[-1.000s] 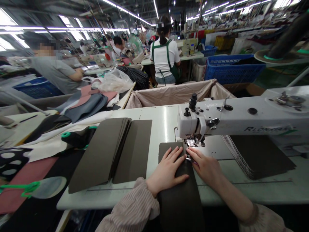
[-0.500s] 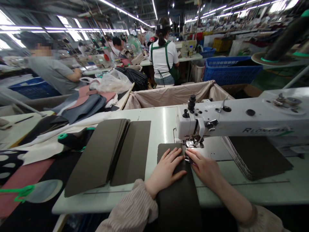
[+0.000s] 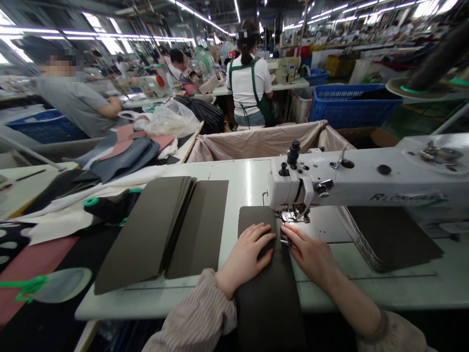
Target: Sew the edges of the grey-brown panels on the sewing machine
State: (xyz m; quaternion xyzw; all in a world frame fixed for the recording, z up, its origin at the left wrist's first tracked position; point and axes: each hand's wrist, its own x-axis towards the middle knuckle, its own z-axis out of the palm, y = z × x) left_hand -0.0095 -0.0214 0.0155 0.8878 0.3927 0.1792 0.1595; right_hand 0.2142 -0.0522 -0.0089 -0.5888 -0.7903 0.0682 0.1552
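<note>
Head camera: the left hand (image 3: 245, 255) lies flat on a long dark cloth (image 3: 271, 293). Its fingers are spread open and press down, gripping nothing. The right hand (image 3: 312, 255) lies on the right edge of the cloth, fingers stretched out flat toward the needle foot (image 3: 293, 215) of the white sewing machine (image 3: 366, 183). The cloth sits on the white table (image 3: 249, 181), with its far end just beside the foot. Its near end hangs over the table edge toward the person. A pile of dark pieces (image 3: 146, 230) lies to the left, and a second pile (image 3: 395, 237) lies to the right under the machine arm.
</note>
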